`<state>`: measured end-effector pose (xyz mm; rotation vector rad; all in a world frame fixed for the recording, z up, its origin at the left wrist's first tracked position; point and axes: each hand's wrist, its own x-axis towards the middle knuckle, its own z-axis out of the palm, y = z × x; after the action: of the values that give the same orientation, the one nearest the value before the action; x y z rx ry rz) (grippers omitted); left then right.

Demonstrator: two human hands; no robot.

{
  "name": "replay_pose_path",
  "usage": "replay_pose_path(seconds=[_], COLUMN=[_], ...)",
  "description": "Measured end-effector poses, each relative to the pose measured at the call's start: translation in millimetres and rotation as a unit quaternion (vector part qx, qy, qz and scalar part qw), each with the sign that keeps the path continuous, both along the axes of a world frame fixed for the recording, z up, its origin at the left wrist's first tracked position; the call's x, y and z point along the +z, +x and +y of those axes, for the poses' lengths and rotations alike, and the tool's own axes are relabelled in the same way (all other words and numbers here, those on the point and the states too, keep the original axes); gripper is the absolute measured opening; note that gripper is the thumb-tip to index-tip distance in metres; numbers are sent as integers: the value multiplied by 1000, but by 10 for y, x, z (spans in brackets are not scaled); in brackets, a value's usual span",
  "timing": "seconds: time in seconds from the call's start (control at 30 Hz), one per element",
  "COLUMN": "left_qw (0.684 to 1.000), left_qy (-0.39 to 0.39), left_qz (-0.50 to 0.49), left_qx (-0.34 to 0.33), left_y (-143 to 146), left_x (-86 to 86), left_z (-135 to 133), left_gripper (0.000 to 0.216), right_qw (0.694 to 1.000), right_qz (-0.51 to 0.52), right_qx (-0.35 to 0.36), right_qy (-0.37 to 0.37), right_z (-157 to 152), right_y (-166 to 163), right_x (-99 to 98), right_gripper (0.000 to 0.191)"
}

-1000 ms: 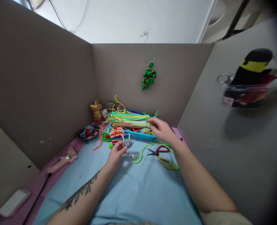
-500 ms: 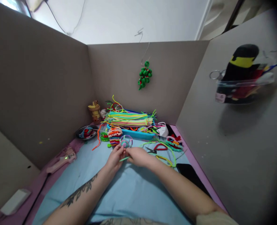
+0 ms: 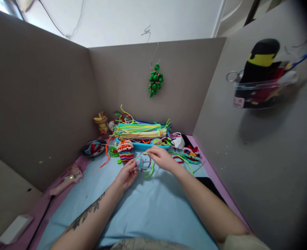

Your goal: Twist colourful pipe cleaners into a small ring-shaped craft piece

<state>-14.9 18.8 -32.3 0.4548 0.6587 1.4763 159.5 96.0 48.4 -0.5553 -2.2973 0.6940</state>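
Note:
My left hand is closed on a small round coil of pink, blue and purple pipe cleaner, held just above the light blue mat. My right hand pinches a light green pipe cleaner that curves down from the coil. The two hands almost touch at the coil. Behind them a blue tray carries a stack of neon pipe cleaners.
A striped coiled figure, a dark dish, a yellow figurine, pink glue gun, white mask and red-handled pliers lie around. Grey cardboard walls enclose the desk; a green ornament hangs at the back.
My right hand left the neon stack in the tray, came to the coil with a green pipe cleaner, and now lifts it up beside the coil. The camera drifted left.

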Motion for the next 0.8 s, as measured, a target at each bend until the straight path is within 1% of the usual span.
replay_pose_path(seconds=[0.13,0.27,0.4,0.47,0.53,0.63,0.73,0.77,0.8], left_qw=[999,998,997,998,998,997,993,990,984], left_qy=[2,3,1,-2,-3,-12,-43,-54,-63], left_qz=[-20,-20,-8,-3,8,38,90,122,166], left_qx=[-30,-57,-71,-69,-67,-68,-64,-50,-20], left_y=[-32,-12,24,38,57,98,145,163,183], left_x=[30,64,56,40,27,31,68,86,104], left_z=[-13,-38,-62,-68,-72,-83,-90,-89,-88], left_gripper=[22,22,21,21,22,19,20,23,26], right_qw=[998,993,991,990,988,985,984,984,984], right_qz=[59,78,109,115,120,123,117,116,115], right_qx=[-26,-72,-61,-54,-62,-89,-101,-105,-110], right_qy=[-22,-41,-56,-64,-74,-86,-84,-80,-76], right_z=[-105,-212,-328,-376,-404,-400,-355,-334,-312], right_y=[95,126,102,89,81,75,83,90,99], right_x=[-85,-233,-362,-398,-418,-435,-453,-461,-472], right_gripper=[15,14,8,7,7,6,10,11,11])
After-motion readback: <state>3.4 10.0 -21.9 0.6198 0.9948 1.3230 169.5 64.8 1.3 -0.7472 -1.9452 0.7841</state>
